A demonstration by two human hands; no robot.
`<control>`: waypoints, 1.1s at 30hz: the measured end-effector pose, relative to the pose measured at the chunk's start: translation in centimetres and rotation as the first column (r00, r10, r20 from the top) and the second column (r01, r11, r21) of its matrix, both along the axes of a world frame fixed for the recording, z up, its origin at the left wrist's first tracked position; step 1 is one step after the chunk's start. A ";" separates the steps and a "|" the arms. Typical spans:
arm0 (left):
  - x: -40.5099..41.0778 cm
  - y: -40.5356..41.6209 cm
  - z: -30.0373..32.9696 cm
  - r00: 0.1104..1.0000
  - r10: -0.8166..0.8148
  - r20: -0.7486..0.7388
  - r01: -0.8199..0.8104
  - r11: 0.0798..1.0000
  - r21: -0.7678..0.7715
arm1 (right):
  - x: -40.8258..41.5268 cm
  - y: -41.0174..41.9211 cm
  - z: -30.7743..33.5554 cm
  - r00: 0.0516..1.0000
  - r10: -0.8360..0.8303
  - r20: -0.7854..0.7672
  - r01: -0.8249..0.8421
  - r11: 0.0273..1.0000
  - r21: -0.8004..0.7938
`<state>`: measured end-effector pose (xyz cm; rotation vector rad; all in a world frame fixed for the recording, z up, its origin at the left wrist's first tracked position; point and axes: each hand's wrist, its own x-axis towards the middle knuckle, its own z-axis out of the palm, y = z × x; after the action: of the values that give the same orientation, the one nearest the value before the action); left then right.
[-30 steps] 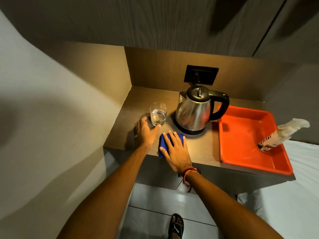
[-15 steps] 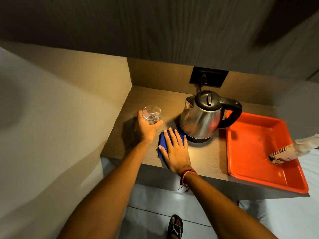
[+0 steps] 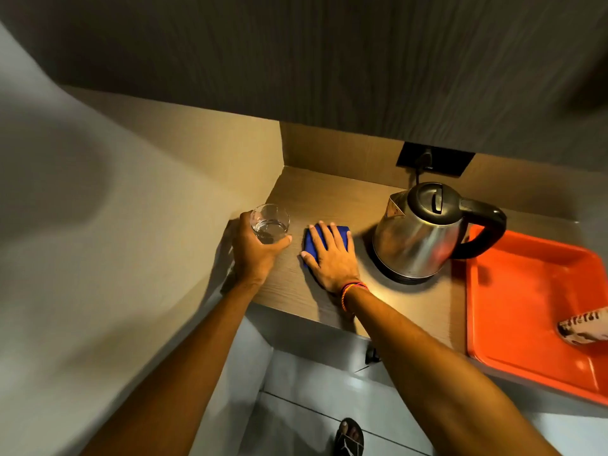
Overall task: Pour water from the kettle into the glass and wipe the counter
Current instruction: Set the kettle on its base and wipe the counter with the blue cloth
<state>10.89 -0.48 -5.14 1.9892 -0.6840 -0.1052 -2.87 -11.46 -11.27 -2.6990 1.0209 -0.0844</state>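
Note:
A clear glass (image 3: 270, 225) with some water in it is gripped by my left hand (image 3: 255, 250) and held above the counter's left end, beside the wall. My right hand (image 3: 332, 256) lies flat, fingers spread, pressing a blue cloth (image 3: 342, 233) onto the wooden counter (image 3: 332, 195). To the right of the cloth stands the steel kettle (image 3: 416, 238) with a black lid and handle, on its base, untouched.
An orange tray (image 3: 526, 297) sits at the counter's right end with a white spray bottle (image 3: 584, 325) lying in it. A black wall socket (image 3: 434, 159) is behind the kettle. A wall closes the left side and a dark cabinet overhangs. My sandalled foot (image 3: 350, 437) shows on the floor.
My left hand closed on the glass, lifted it off the counter and carried it left. My right hand slid the blue cloth left and away from me, into the spot where the glass stood.

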 end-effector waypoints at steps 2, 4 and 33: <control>-0.1 0.3 0.3 1.000 0.001 0.007 -0.001 1.000 -0.011 | -0.1 1.1 0.1 0.998 0.058 0.003 -0.058 0.998 -0.022; -0.4 0.4 0.5 1.000 -0.016 -0.010 0.016 1.000 -0.016 | -0.3 3.0 0.0 0.995 0.103 0.014 -0.103 0.994 -0.025; -12.5 -3.5 -2.4 0.936 -0.129 -0.327 0.148 0.988 0.035 | -19.1 6.4 0.3 0.976 -0.188 0.108 0.174 0.976 0.132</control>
<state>-1.57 -4.01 -7.56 1.9168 -0.6094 -0.5321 -22.00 -5.08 -11.00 -2.4550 1.1927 -0.2083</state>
